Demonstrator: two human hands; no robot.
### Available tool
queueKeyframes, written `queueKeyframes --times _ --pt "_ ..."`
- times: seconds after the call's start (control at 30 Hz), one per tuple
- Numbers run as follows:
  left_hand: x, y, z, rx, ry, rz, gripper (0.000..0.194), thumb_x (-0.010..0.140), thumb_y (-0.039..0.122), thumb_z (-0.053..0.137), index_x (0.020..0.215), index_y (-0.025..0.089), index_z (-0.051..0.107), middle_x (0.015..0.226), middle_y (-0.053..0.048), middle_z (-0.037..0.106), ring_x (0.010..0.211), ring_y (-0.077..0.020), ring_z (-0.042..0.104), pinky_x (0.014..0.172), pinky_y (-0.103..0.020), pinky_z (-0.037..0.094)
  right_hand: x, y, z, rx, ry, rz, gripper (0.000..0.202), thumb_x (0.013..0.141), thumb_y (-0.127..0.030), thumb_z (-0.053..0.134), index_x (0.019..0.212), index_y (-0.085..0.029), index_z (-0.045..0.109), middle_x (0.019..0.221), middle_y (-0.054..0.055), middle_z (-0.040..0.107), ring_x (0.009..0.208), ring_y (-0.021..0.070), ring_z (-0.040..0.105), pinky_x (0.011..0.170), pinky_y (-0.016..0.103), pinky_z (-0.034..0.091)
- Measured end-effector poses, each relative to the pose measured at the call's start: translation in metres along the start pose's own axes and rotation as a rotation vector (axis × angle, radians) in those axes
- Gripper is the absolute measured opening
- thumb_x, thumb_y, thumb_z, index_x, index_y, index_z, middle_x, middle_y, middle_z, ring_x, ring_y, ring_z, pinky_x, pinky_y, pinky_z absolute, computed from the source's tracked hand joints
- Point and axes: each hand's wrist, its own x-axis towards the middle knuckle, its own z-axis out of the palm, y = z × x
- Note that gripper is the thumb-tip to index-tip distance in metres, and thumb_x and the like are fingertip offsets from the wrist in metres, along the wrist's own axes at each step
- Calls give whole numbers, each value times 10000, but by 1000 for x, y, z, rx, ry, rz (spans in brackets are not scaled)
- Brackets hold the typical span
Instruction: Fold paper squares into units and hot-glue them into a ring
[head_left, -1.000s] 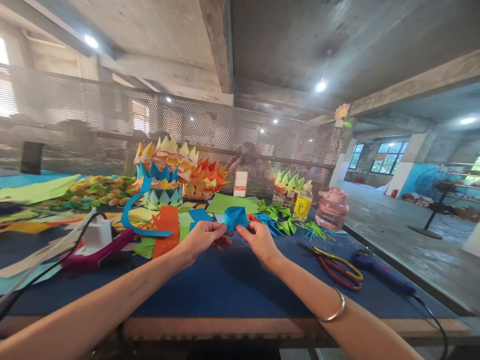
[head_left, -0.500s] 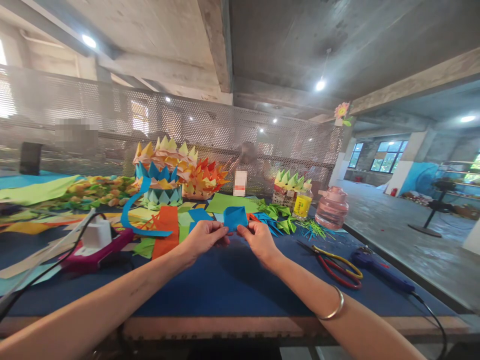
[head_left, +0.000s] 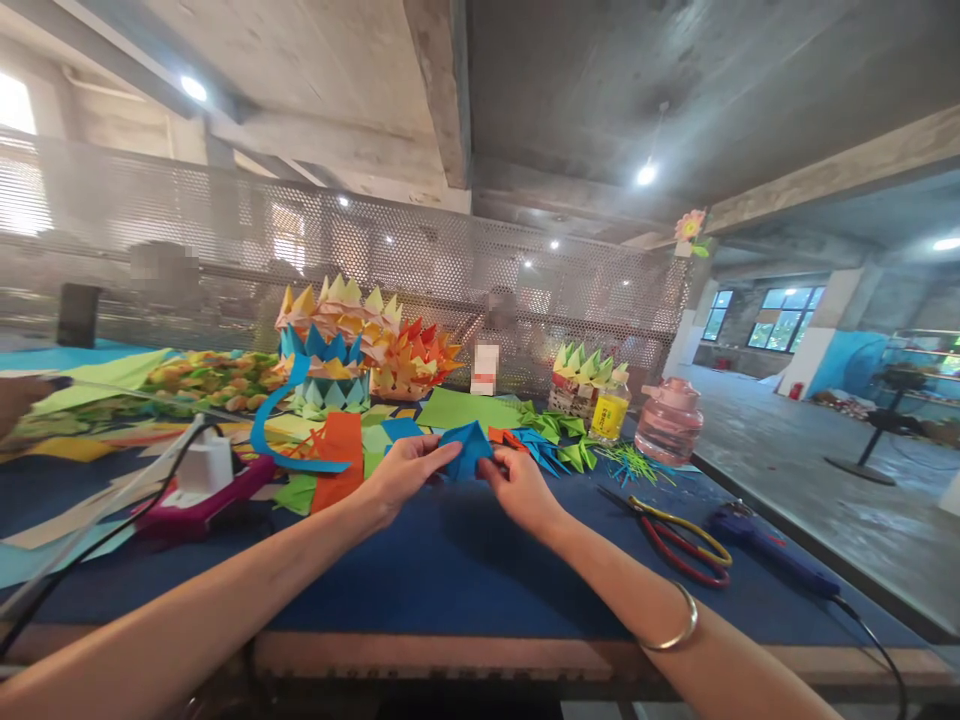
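Observation:
A small piece of blue paper (head_left: 468,452), folded to a point at the top, is held up between both hands over the blue tabletop. My left hand (head_left: 409,472) pinches its left side, with the thumb lying across the front. On its lower right corner my right hand (head_left: 523,488) is closed, thumb and fingers together. Just behind the hands lie folded blue paper pieces (head_left: 541,450), folded green pieces (head_left: 579,453) and an orange paper strip (head_left: 339,462). A curled blue paper strip (head_left: 270,425) rests to the left.
Scissors (head_left: 679,540) and a blue corded tool (head_left: 772,550) lie at right. A pink water jug (head_left: 670,422) and a yellow-labelled bottle (head_left: 610,412) stand behind. Pointed paper crowns (head_left: 330,375) fill the back left. A magenta power strip (head_left: 202,500) sits left; another person's hand (head_left: 26,405) appears beyond.
The blue paper has gone from a flat-topped square shape to one with a peak on top. Another person's hand has come in at the left edge. The view has shifted slightly.

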Motion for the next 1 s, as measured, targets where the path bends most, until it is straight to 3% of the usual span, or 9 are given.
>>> queueKeyframes --times 0.17,0.33,0.47,0.6,0.77,0.87,1.0 --pt "4 -3 -5 -24 6 48 587 644 595 714 977 114 658 757 -57 692 637 -169 639 592 -265 483 0 -2 0 -4 -70 -8 137 764 -254 616 645 -191 590 633 -10 601 626 148 520 599 249 410" --pt "4 -6 -3 29 -42 141 600 656 392 738 1172 152 546 643 43 604 542 -129 588 533 -232 457 6 9 -4 47 35 50 210 853 -394 528 777 -199 529 646 -23 540 582 133 503 545 239 420" --pt "-3 -4 1 77 -120 247 588 747 345 622 1279 183 433 796 5 641 691 -159 660 609 -246 497 10 17 -7 78 83 93 272 860 -468 523 816 -200 506 638 -29 520 542 124 484 500 228 405" --pt "-6 -5 2 219 -105 377 481 757 253 562 1222 188 457 915 -32 672 774 -157 670 733 -262 507 9 18 -8 95 67 109 292 863 -474 530 816 -186 531 639 -25 543 545 115 492 492 211 389" --pt "-2 -13 -3 539 -7 524 203 835 254 533 986 206 660 840 -38 698 718 -165 632 676 -259 476 7 16 -7 73 -1 102 283 883 -436 505 838 -168 586 628 -25 553 538 110 483 491 205 382" --pt "-4 -15 -7 735 -7 629 228 892 281 505 985 236 709 952 -58 709 863 -206 637 766 -304 475 7 17 -8 25 -20 81 280 899 -405 471 833 -165 598 629 -21 551 541 111 475 492 207 370" --pt "-13 -13 -6 979 -91 744 305 947 250 422 1090 211 688 1044 -105 673 1000 -267 583 840 -391 465 7 20 -11 -86 -32 29 225 885 -332 495 787 -167 612 661 -9 577 611 131 507 554 227 385"
